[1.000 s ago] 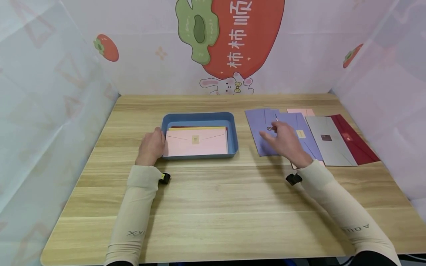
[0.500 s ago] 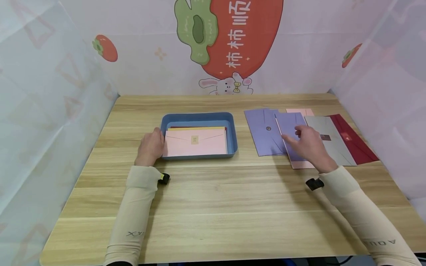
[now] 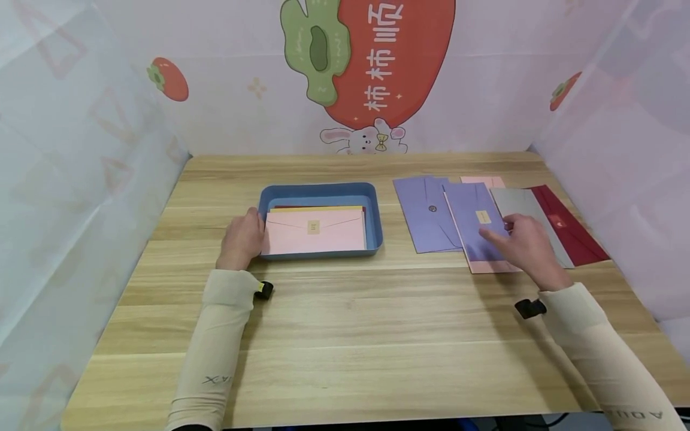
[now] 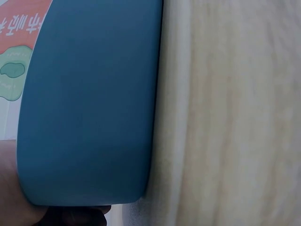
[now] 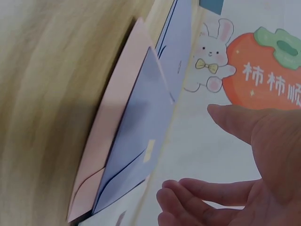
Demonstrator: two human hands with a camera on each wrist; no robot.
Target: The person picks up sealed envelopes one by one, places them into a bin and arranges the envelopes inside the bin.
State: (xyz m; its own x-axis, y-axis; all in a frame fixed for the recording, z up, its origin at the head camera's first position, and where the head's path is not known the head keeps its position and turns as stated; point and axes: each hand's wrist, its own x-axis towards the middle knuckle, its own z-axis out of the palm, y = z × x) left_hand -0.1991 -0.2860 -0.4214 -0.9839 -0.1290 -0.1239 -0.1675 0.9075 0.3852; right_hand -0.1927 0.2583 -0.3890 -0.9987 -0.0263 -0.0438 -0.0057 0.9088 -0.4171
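My left hand (image 3: 241,238) grips the left end of a blue rectangular tray (image 3: 380,230); in the left wrist view its fingers curl at the end of the tray wall (image 4: 89,103). Inside the tray a pink envelope (image 3: 288,238) lies on top, with yellow and dark red edges behind it. My right hand (image 3: 528,245), thumb and fingers apart, hovers over a purple envelope (image 3: 468,209) with a gold label and a grey envelope (image 3: 525,203). Nothing is between its fingers (image 5: 218,190). Under that purple envelope a pink one (image 3: 487,267) sticks out.
More purple envelopes (image 3: 423,212) overlap to the left of the labelled one. A dark red envelope (image 3: 571,230) lies at the far right, and a pink one (image 3: 482,180) shows behind. Printed cloth walls (image 3: 232,114) enclose the wooden table (image 3: 334,347).
My right hand has moved right, from above the purple envelopes to near the grey one, uncovering the gold label. My left hand stays at the tray; the envelopes lie as before.
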